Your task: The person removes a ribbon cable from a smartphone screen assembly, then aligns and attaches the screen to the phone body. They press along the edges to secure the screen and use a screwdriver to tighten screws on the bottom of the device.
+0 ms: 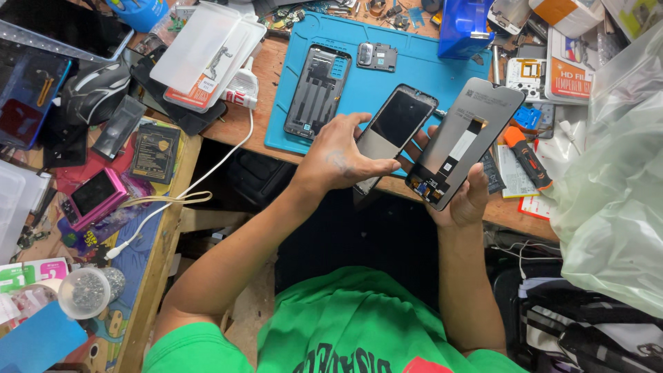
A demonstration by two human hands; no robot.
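My left hand (338, 155) grips a dark phone screen panel (395, 124) by its lower end, holding it tilted above the front edge of the blue work mat (414, 65). My right hand (464, 200) holds a second display panel (464, 131) from below, its grey back facing up with a black flex cable down the middle. The two panels sit side by side, almost touching. A black phone housing (319, 90) lies on the mat just beyond my left hand, and a small black camera cover (376, 56) lies next to it.
An orange-handled tool (528, 160) lies right of the panels. A big clear plastic bag (615, 186) fills the right side. A blue box (464, 27) stands at the mat's far edge. On the left: a white cable (207, 173), pink device (97, 195), black mouse (93, 90) and clutter.
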